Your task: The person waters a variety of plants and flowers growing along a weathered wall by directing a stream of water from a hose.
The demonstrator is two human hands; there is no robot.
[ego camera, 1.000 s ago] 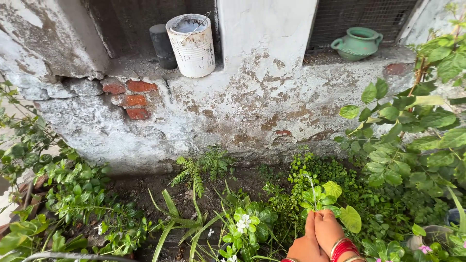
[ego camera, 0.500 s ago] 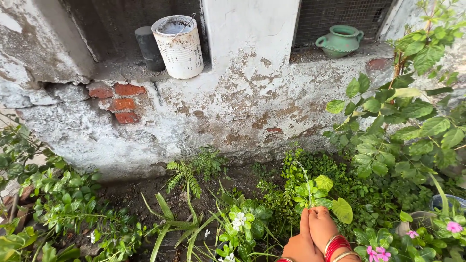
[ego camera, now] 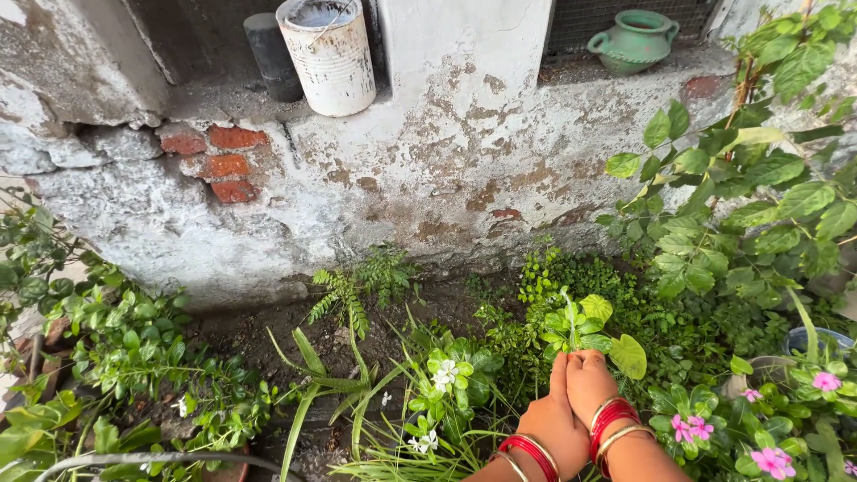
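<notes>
Both hands, the left hand (ego camera: 552,419) and right hand (ego camera: 589,384) pressed side by side, stay closed around the base of a small leafy plant (ego camera: 580,330) rooted in the garden bed below the wall (ego camera: 428,178), more wrist and bangles (ego camera: 611,421) showing than a second ago

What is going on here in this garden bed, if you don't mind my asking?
A person is bent over a planted bed by a crumbling plastered wall. Both hands are pressed side by side around the base of a small leafy plant: the left hand and the right hand, each wrist wearing red bangles. White flowers grow just to the left, pink ones to the right. On the ledge above stand a white tin and a green clay pot.
</notes>
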